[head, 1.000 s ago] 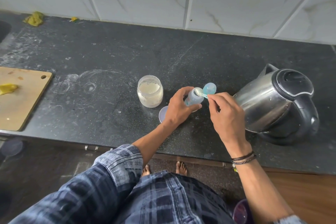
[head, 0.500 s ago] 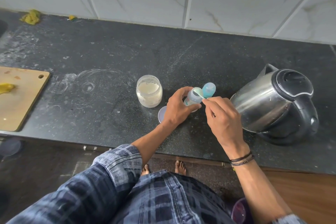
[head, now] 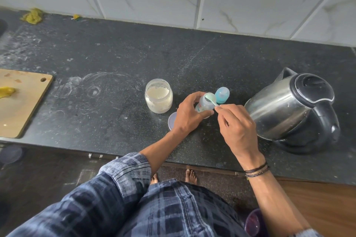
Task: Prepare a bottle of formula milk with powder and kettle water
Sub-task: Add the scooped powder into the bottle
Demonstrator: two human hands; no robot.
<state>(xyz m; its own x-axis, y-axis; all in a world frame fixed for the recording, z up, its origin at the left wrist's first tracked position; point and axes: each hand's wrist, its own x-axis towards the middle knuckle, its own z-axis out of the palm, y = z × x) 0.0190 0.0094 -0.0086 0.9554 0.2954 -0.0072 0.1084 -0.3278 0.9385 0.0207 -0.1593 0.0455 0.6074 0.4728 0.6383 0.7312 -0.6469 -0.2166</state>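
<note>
View: head camera, looking down.
Bench (head: 115, 59): dark speckled stone with white powder smears and ring marks.
Bottle (head: 204, 105): one, small, clear plastic, cylindrical, uncapped, standing near the front edge between jar and kettle; red print on its side, too small to read.
Left grip (head: 187, 115): bare hand, fingers and thumb curled round the bottle's body.
Spoon (head: 210, 99): one, pale green plastic, its round bowl over the bottle mouth.
Right grip (head: 238, 129): bare hand, thumb and forefinger pinching the spoon's handle end; two dark cord bands at the wrist.
Jar (head: 159, 98): one, clear, round, lidless, holding off-white powder, just left of the bottle.
Lid (head: 172, 121): one, pale round disc, flat on the bench, partly under the left wrist.
Cap (head: 222, 94): one, translucent blue dome, just behind the bottle.
Kettle (head: 292, 106): one, brushed steel with black plastic lid, handle and base, at the right.
Board (head: 23, 102): one, wooden, rounded corner with a hole, at the left, a yellow scrap on it.
Wall (head: 250, 0): glossy white veined tiles.
</note>
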